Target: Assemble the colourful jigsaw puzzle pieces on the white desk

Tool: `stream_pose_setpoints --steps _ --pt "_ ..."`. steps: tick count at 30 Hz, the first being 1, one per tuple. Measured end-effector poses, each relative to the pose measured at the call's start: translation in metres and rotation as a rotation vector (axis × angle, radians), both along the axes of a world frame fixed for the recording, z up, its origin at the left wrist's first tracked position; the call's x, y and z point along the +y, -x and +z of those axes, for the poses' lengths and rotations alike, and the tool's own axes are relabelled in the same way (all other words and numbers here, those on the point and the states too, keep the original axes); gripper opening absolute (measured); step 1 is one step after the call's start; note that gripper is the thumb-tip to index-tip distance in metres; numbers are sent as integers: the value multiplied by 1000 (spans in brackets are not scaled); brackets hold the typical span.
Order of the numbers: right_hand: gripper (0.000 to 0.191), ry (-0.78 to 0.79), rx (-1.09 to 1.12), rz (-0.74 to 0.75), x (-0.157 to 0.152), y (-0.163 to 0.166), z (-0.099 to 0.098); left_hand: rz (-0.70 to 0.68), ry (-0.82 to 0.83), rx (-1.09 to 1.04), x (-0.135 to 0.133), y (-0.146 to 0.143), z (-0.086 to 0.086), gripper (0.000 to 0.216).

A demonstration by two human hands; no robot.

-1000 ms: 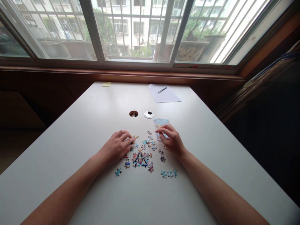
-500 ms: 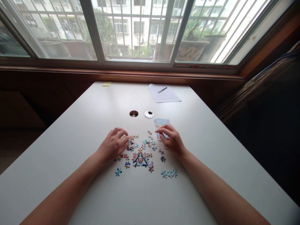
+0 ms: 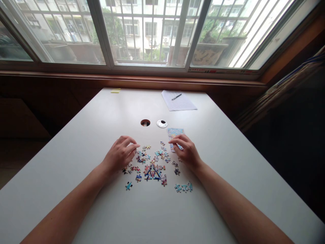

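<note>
Reference item: the joined puzzle section (image 3: pixel 152 172), flat on the white table (image 3: pixel 142 217), between the two forearms. All positions below are given from this section, as the person faces it.

Left hand (image 3: pixel 119 153): beyond and to the left of the section. Fingers bent; the grip's underside is turned from view, so whether it holds a piece cannot be told. This hand partly obscures the left-hand loose pieces (image 3: pixel 132 169).

Right hand (image 3: pixel 187 150): beyond and to the right of the section. Grip narrow, with a small gap between thumb and index finger and nothing visible in it. This hand obstructs the view of the picture card (image 3: pixel 175 131), covering much of its near half.

Surrounding items:
- Far loose pieces (image 3: pixel 159 153): just beyond the section.
- Turquoise strip (image 3: pixel 183 187): nearer the person, to the right.
- Turquoise piece (image 3: pixel 129 185): nearer the person, to the left.
- Cable hole (image 3: pixel 145 123) and metal ring (image 3: pixel 161 124): well beyond, side by side.
- Paper sheet (image 3: pixel 183 103), bearing a pen (image 3: pixel 176 97): farther beyond, to the right.
- Yellow slip (image 3: pixel 115 90): farther beyond, to the left.
</note>
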State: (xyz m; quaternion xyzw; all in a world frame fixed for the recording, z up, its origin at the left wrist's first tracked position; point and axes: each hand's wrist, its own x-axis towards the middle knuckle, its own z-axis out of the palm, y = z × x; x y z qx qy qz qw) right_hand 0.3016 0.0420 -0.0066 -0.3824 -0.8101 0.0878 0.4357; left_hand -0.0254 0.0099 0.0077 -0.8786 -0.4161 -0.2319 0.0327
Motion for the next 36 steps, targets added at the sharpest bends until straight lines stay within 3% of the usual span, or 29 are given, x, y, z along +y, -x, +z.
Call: stream_pose_setpoints --steps 14,27,36 --pt "24 -12 8 -3 0 -1 1 219 -116 -146 13 49 23 15" --pt "26 -2 14 -12 0 -1 1 184 -87 -106 13 50 21 13" --pt "25 -6 12 -16 -1 -1 0 87 -22 -69 8 35 16 12"
